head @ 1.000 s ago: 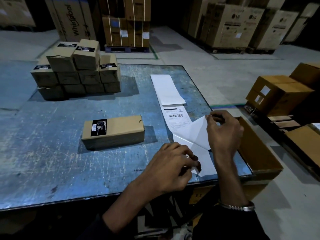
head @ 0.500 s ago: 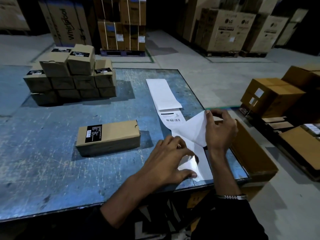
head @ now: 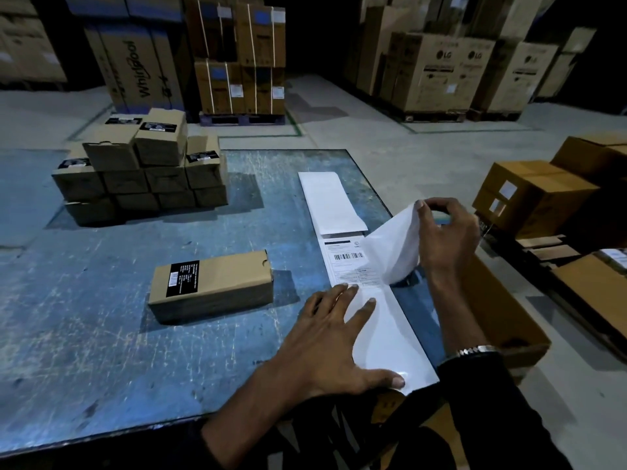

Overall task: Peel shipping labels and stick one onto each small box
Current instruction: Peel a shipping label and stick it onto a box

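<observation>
Right grip (head: 444, 239): pinching peeled shipping label (head: 397, 252), lifted clear so adhesive stays off the liner.
Left grip (head: 334, 337): fingers flat and spread, pressing backing strip (head: 383, 334) onto desk (head: 101, 334) to resist the pull.
Target small box (head: 212, 286): just left of left grip, top face bare.
Box stack (head: 142, 167): far left, beyond both grips.

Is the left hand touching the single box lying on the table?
Apart. The head view shows bare blue table between the left hand, flat on the label strip, and the box.
</observation>
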{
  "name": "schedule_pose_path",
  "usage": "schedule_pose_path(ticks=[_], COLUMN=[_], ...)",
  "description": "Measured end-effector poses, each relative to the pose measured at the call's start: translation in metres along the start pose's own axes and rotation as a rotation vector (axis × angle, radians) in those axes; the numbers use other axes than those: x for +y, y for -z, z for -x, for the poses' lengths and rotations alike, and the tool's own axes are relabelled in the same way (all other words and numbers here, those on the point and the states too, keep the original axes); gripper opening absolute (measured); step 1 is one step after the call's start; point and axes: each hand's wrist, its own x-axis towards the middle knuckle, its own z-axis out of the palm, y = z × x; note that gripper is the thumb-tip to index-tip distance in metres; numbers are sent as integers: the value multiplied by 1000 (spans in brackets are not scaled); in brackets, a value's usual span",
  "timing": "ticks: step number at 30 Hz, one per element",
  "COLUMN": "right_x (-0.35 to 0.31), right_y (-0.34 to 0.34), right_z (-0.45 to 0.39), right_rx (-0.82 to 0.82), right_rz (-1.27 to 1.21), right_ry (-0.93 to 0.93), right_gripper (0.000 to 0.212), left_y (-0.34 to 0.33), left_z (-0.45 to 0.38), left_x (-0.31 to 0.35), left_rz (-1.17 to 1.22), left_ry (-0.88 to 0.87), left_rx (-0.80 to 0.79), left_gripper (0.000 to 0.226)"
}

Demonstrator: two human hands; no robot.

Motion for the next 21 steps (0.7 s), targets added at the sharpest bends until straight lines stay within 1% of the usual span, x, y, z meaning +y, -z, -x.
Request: schedule_pose_path(ticks=[2, 5, 8, 10, 12, 13, 14, 16, 17, 18, 19, 21], right_x=[-5, -20, -38, -52, -67, -75, -83, -99, -108, -115, -121, -133], right_y=[5, 11, 11, 8, 7, 7, 8, 12, 14, 16, 18, 19], right_z=[-10, -18, -11, -2, 9, 15, 21, 36, 45, 54, 63, 83], right_rx=[34, 55, 37, 6, -26, -41, -55, -67, -60, -44, -26, -24], right_rz=[-18, -82, -145, -186, -214, -226, -238, -254, -249, -242, -237, -255], right_ry=[-13, -4, 30, 53, 82, 102, 127, 203, 248, 291, 329, 403], right_gripper=[20, 13, 6, 6, 7, 6, 5, 5, 7, 8, 8, 8], left_y=[0, -1, -4, -6, -3, 2, 8, 27, 39, 56, 76, 114], left_z=[0, 0, -5, -7, -6, -5, -5, 3, 8, 13, 18, 28], left_x=[1, 4, 8, 12, 15, 15, 13, 3, -4, -11, -20, -43], left_rz=[-1, -26, -44, -40, -18, 15, 66, 246, 402, 612, 859, 1311], left_ry=[4, 14, 26, 37, 27, 18, 4, 8, 50, 131, 226, 383], left_rx=[30, 57, 110, 133, 145, 173, 246, 511, 653, 746, 763, 666], left_gripper=[120, 119, 117, 117, 112, 107, 99, 79, 70, 67, 68, 71])
